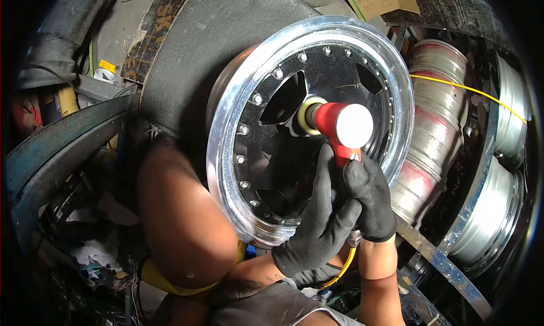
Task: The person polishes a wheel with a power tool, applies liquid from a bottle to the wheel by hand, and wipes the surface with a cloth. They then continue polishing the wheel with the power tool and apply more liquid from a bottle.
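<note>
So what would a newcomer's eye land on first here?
The shiny chrome wheel rim with its black centre fills the middle of the view. Against that centre sits a red polishing tool, gripped from below by both black-gloved hands, left hand and right hand. More bare rims are stacked at right.

- The red polisher (340, 127) and both gloved hands blocked the wheel rim's (226, 127) centre.
- Its upper black face lay open.
- Stacked rims (436, 127) crowded the right side.
- A knee (181, 212) and tyre (56, 150) closed off the left.
</note>
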A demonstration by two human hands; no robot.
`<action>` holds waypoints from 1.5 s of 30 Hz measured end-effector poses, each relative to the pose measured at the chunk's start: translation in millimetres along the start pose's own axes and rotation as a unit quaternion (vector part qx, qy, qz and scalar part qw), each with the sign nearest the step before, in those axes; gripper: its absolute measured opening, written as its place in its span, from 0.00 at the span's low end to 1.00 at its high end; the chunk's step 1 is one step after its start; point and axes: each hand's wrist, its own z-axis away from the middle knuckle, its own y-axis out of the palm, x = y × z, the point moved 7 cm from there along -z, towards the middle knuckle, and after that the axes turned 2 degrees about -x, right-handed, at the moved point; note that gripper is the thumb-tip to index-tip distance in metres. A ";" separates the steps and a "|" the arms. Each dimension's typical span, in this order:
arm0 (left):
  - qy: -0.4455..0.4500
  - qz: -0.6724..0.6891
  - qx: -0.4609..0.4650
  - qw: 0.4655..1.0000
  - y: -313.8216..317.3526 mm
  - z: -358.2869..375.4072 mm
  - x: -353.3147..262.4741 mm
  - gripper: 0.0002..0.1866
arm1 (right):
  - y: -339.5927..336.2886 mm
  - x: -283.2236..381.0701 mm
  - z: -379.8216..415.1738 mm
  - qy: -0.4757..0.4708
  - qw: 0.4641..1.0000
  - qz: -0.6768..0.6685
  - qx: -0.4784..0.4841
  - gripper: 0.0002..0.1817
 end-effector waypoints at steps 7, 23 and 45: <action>-0.019 0.023 0.009 1.000 0.0 -0.1 2.7 0.44 | -1.9 -1.3 -1.6 0.014 1.000 -0.006 0.005 0.27; -0.026 0.017 0.019 0.999 3.9 11.5 4.5 0.49 | 1.1 -4.2 2.0 0.052 0.995 -0.055 0.061 0.28; -0.006 0.006 -0.010 1.000 6.5 16.6 9.1 0.48 | -0.6 -6.3 0.2 0.033 0.995 -0.007 0.096 0.27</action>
